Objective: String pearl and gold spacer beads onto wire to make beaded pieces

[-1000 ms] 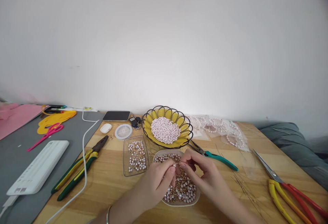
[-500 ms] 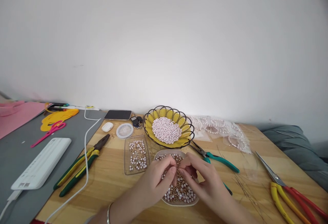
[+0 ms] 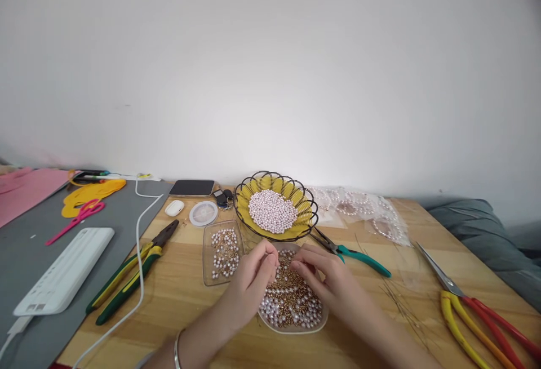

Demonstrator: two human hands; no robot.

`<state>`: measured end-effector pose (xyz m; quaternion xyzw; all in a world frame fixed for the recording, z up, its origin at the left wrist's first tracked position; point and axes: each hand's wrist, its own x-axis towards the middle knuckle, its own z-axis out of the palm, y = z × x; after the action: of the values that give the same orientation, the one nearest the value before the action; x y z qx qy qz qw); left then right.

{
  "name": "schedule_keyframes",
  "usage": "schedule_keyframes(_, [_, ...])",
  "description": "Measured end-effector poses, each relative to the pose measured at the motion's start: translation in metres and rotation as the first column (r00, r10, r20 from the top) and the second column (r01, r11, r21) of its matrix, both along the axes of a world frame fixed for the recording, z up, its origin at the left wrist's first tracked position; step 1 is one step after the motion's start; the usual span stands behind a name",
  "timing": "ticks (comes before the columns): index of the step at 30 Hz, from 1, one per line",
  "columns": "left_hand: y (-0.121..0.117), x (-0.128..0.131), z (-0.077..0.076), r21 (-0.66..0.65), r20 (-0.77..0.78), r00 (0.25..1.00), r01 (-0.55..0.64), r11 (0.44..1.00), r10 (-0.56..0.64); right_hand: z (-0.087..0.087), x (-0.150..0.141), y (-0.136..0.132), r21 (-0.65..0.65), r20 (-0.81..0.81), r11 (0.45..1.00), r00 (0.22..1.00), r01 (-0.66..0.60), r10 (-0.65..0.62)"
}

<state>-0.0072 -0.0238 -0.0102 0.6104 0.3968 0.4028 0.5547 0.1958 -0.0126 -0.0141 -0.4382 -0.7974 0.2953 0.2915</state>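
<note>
Above a pale bowl (image 3: 293,332) filled with pearl and gold beads (image 3: 291,304), both of my hands are raised a small way apart. My left hand (image 3: 256,270) is closed in a pinch, thumb against forefinger, and whatever it grips is too small to make out. My right hand (image 3: 319,270) has its fingertips pressed together over the bowl's right side; anything in them is hidden. Left of the bowl lies a clear tray (image 3: 204,262) with pearl-headed gold pieces. Just behind it stands a yellow basket (image 3: 307,214) with black wire loops, holding many pale pearls (image 3: 273,211).
Green-handled pliers (image 3: 363,259) and thin wires (image 3: 401,304) lie to the right, with large scissors (image 3: 454,293) beyond. Yellow-green pliers (image 3: 133,270), a white cable (image 3: 141,256) and a power bank (image 3: 65,270) are left. A phone (image 3: 191,188) and bagged pearl strands (image 3: 359,205) lie at the back.
My hands have drawn apart, the left one moving left, which uncovers more beads in the bowl. The whole view has shifted slightly.
</note>
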Motion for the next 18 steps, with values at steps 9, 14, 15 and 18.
schedule_keyframes(9, [0.0,0.0,-0.005,-0.016,0.005,1.0,0.008,1.0,-0.008,-0.019,-0.008,-0.001,0.083,0.276,0.996,0.961,-0.04,0.015])
schedule_keyframes(14, [0.0,0.0,-0.005,-0.008,-0.021,1.0,0.008,1.0,-0.008,-0.02,-0.008,-0.002,0.068,0.207,0.998,0.978,-0.007,-0.007])
schedule_keyframes(15, [0.0,0.0,-0.004,-0.007,-0.026,1.0,0.007,1.0,-0.007,-0.018,-0.007,-0.002,0.044,0.165,0.999,0.986,0.004,-0.011])
schedule_keyframes(18, [0.0,-0.001,-0.003,-0.009,-0.023,1.0,0.007,1.0,-0.008,-0.008,-0.004,0.0,-0.044,0.017,0.998,0.999,0.051,-0.05])
